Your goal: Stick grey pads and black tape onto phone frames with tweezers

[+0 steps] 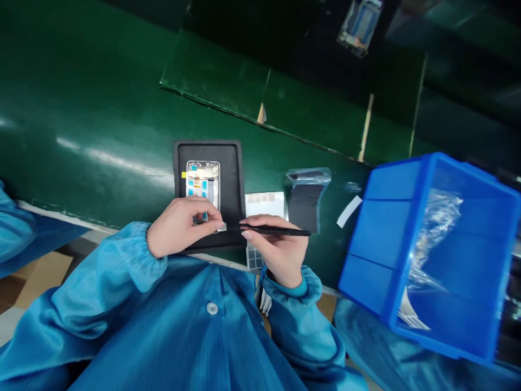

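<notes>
An opened phone [213, 172], its inner parts and blue strips showing, lies in a black tray [231, 179] in front of me. My left hand [183, 225] is over the phone's lower end, thumb and finger pinched on a small pale piece [222, 227]. In my right hand [280, 247] is a pair of black tweezers [285, 231], held level. Their tips point left at the pale piece; I cannot tell whether they touch it. Partly under my right hand lies a white sheet [268, 207] with rows of small grey squares.
Right of the sheet lies a clear-edged pouch with a dark panel [305, 203], then a white paper strip [349, 212]. A blue bin [368, 228] with crumpled clear plastic [437, 228] stands at right. Another opened phone [360, 27] lies far back. A co-worker's blue sleeve [16, 233] shows at left.
</notes>
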`<state>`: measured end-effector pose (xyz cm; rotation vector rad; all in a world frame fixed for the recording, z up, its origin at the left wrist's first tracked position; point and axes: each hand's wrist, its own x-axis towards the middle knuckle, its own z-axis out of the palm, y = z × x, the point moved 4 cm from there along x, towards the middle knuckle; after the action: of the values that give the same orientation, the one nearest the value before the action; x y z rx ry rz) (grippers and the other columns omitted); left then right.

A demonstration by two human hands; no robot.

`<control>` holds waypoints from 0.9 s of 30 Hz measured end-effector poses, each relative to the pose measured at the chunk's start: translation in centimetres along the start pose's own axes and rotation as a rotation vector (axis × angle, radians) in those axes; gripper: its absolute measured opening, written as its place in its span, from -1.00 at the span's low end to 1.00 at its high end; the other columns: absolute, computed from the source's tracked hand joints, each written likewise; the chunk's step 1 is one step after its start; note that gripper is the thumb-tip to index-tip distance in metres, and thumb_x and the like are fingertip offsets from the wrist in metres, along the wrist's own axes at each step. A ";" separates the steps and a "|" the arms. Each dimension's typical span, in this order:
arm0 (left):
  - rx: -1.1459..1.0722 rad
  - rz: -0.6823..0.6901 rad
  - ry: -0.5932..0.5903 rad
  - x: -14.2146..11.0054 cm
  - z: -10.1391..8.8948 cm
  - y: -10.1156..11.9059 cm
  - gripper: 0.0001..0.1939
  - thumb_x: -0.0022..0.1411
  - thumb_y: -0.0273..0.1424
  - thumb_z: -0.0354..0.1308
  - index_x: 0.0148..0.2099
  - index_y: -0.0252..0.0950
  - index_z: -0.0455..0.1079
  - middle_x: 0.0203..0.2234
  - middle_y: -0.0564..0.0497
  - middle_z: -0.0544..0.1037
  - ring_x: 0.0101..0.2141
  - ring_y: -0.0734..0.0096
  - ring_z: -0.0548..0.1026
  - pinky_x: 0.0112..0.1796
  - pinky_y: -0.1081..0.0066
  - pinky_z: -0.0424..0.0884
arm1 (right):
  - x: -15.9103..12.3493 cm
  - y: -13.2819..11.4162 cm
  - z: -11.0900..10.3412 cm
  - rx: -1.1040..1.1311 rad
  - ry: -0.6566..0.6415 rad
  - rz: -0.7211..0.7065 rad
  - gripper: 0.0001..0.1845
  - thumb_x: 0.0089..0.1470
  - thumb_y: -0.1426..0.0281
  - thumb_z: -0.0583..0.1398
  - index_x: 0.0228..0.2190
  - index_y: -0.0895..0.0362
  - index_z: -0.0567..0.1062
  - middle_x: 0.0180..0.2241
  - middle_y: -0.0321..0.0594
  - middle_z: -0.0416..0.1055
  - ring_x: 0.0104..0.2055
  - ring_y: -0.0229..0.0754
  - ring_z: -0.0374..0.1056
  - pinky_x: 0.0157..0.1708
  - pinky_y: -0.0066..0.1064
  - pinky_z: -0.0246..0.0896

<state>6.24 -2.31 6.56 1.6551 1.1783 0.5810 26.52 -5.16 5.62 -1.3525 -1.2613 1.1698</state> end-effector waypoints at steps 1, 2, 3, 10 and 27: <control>-0.004 0.003 -0.001 -0.1 -0.3 -0.2 -0.91 0.26 -0.40 0.23 -0.31 -0.24 0.54 -0.44 0.10 0.56 -0.43 0.52 0.44 -0.36 0.47 0.34 | 0.2 0.0 0.4 -0.008 -0.008 0.008 -0.84 -0.08 0.37 0.47 -0.39 0.03 0.64 -0.35 -0.23 0.65 -0.31 -0.08 0.60 -0.23 -0.24 0.58; -0.009 0.004 -0.003 -0.2 -0.5 -0.3 -0.91 0.26 -0.39 0.23 -0.31 -0.25 0.54 -0.43 0.09 0.57 -0.42 0.51 0.45 -0.35 0.46 0.35 | 0.3 -0.1 0.8 -0.019 -0.016 0.014 -0.84 -0.08 0.37 0.47 -0.39 0.03 0.64 -0.36 -0.23 0.65 -0.32 -0.08 0.60 -0.23 -0.23 0.58; -0.012 0.004 -0.006 -0.3 -0.6 -0.5 -0.91 0.26 -0.39 0.24 -0.31 -0.25 0.55 -0.43 0.08 0.57 -0.41 0.50 0.45 -0.34 0.45 0.36 | 0.4 -0.1 1.0 -0.031 -0.021 0.015 -0.84 -0.09 0.37 0.47 -0.39 0.03 0.64 -0.36 -0.23 0.65 -0.32 -0.08 0.60 -0.22 -0.23 0.58; 0.011 0.005 0.043 -0.6 -2.1 -1.9 -0.94 0.25 -0.38 0.26 -0.25 -0.22 0.56 -0.36 0.07 0.61 -0.38 0.48 0.48 -0.33 0.44 0.39 | 1.1 0.0 2.2 -0.077 -0.024 -0.008 -0.86 -0.08 0.40 0.46 -0.42 0.02 0.63 -0.39 -0.25 0.64 -0.35 -0.10 0.59 -0.27 -0.27 0.57; 0.658 0.154 0.413 -0.9 -1.5 -5.7 -0.74 0.35 -0.37 0.08 0.03 -0.28 0.46 -0.19 -0.14 0.48 -0.22 0.23 0.45 -0.16 0.22 0.45 | 5.5 2.4 6.8 -0.091 0.135 0.190 -0.80 -0.05 0.29 0.44 -0.39 0.12 0.61 -0.44 -0.22 0.64 -0.42 -0.13 0.58 -0.42 -0.35 0.55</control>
<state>2.21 -2.24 2.18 2.2651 1.6729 0.6999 20.24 0.31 2.10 -1.6195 -1.1194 1.1391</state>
